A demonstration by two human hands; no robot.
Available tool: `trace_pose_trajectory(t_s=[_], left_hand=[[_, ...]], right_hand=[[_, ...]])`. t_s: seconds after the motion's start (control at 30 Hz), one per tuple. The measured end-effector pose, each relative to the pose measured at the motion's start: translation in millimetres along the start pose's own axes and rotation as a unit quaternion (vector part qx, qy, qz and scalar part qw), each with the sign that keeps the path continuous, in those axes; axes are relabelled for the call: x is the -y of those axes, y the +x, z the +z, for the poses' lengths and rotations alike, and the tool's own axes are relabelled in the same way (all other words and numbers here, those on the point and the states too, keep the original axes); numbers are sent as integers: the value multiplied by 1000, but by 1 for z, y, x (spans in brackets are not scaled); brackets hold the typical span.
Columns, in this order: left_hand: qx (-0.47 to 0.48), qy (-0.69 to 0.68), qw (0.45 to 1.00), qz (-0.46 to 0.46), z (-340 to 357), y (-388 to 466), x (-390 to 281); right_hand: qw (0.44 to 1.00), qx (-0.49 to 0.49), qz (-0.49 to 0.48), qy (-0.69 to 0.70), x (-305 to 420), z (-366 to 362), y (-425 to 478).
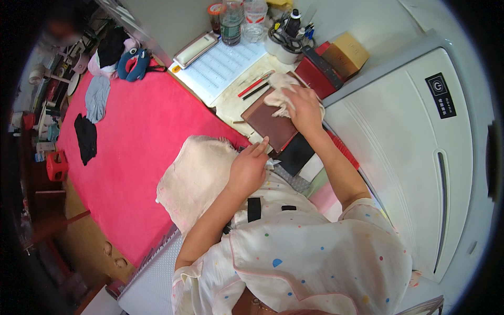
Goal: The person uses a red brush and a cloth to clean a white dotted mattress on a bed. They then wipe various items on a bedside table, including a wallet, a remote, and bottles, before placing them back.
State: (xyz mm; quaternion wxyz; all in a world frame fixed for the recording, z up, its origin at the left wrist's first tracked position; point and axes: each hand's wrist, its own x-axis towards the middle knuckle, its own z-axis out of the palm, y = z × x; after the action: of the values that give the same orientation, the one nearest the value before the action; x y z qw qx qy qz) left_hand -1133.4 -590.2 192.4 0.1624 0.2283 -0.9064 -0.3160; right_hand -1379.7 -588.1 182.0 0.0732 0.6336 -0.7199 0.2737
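A brown leather-look notebook [271, 122] lies on the small table directly before me. My right hand [305, 110] grips a crumpled off-white cloth [278, 92], which rests on the notebook's upper right part. At the notebook's near edge, my left hand [250, 163] touches the cover with an extended finger; its other fingers are partly hidden. A red pen [254, 84] and a black pen [256, 91] lie just beyond the notebook. Under its near side sits a black flat item [295, 153].
Left of the table spreads a pink-covered bed [145, 157] with clothes and a blue neck pillow [134, 65]. Plastic bottles [231, 27], a pen holder [285, 49] and a red box [317, 75] stand at the back. A large white appliance [393, 157] bounds the right.
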Motion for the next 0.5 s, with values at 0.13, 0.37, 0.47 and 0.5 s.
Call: trace_pose_trajectory(t_s=[0.13, 0.37, 0.47, 0.5], left_hand=[[4, 1, 1000, 1, 3, 1, 3], [69, -41, 996, -46, -10, 4, 5], [89, -50, 992, -67, -16, 9, 2], [95, -50, 992, -69, -17, 10, 1]], right_hand=[[998, 56, -28, -18, 20, -6, -14], [993, 52, -34, 97, 22, -72, 9], [998, -57, -38, -11, 4, -114, 43], [990, -115, -52, -67, -4, -128, 60]])
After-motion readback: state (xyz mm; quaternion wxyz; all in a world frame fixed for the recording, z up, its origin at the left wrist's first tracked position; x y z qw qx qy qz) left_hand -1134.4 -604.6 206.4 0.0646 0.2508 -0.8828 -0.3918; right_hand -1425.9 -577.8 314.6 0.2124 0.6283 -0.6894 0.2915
